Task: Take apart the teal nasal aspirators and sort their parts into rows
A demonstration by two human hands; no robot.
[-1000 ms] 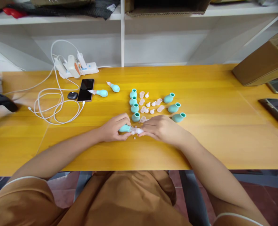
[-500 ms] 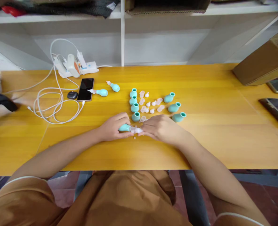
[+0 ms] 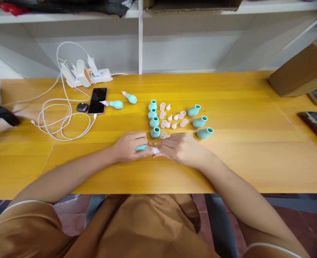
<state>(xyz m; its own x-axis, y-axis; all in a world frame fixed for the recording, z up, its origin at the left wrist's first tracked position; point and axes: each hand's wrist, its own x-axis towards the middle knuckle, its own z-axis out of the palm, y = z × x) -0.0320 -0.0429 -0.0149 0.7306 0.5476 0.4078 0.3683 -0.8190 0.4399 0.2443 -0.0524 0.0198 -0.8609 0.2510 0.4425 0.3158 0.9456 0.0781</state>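
Note:
My left hand (image 3: 128,146) is closed around the teal bulb (image 3: 141,147) of a nasal aspirator, above the front part of the table. A clear connector joins the bulb to a soft white nozzle tip (image 3: 155,151), which the fingers of my right hand (image 3: 183,148) pinch from the right. Just behind my hands stands a column of several teal bulbs (image 3: 154,122) with open mouths. Beside them lie clear connectors (image 3: 164,124) and small white tips (image 3: 174,126). Tiny clear rings (image 3: 150,143) lie between my hands.
More teal bulbs (image 3: 200,122) lie tilted to the right. Two assembled aspirators (image 3: 116,104) rest at the left, one with its tip over a phone (image 3: 97,101). White cables (image 3: 64,139) coil near a power strip (image 3: 104,76). A cardboard box (image 3: 299,71) and phones (image 3: 315,125) are at far right.
The white tip and my right fingers have shifted slightly left and down, tilting the tip a little. Both hands keep their hold; the parts on the table stay put.

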